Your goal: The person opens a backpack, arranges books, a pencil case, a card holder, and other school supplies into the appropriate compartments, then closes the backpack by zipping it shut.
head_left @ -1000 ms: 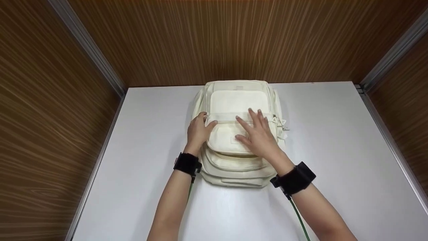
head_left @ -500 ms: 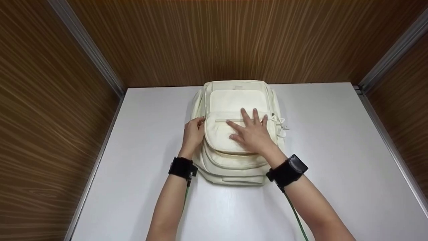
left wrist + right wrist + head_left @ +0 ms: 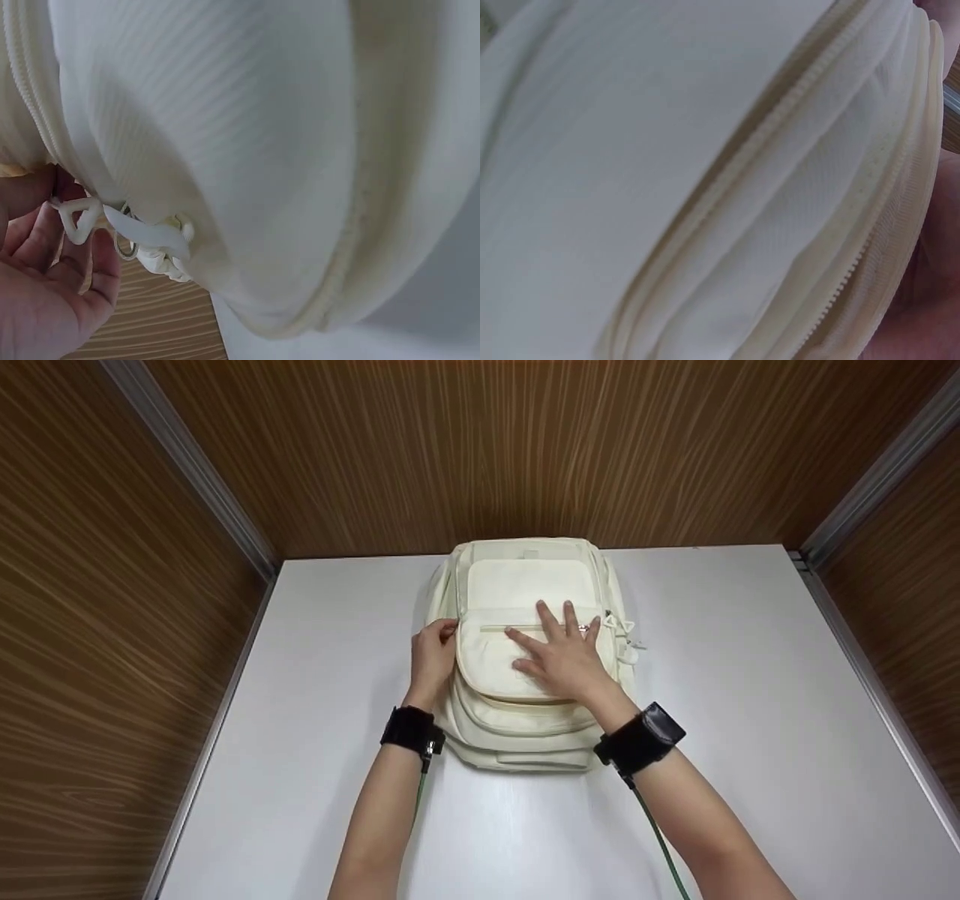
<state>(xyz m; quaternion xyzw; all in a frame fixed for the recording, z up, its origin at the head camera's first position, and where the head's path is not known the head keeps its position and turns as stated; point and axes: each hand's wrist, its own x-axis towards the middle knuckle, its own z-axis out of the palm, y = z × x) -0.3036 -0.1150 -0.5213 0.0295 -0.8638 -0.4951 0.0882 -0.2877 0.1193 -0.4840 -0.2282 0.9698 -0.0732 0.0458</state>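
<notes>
A cream backpack (image 3: 536, 585) lies on its back on the white table, its front pocket facing up. At the left edge of that pocket, my left hand (image 3: 433, 656) pinches the end of a zipper (image 3: 34, 97) between thumb and forefinger. A triangular zipper pull (image 3: 81, 217) hangs at its fingertips in the left wrist view, beside a ring and a light strap. My right hand (image 3: 566, 656) rests with fingers spread on the front pocket (image 3: 487, 660). In the right wrist view the pocket's zipper (image 3: 847, 277) gapes, with lining showing inside.
The white table (image 3: 337, 607) extends around the backpack. A brown wood-grain wall (image 3: 525, 450) stands close behind it, with more panels at left and right. White pulls and tags (image 3: 626, 637) stick out from the backpack's right side. Green cables run from both wristbands.
My left hand has moved off the pocket's top to its left edge and now pinches there. My right hand has shifted slightly left and settled onto the pocket.
</notes>
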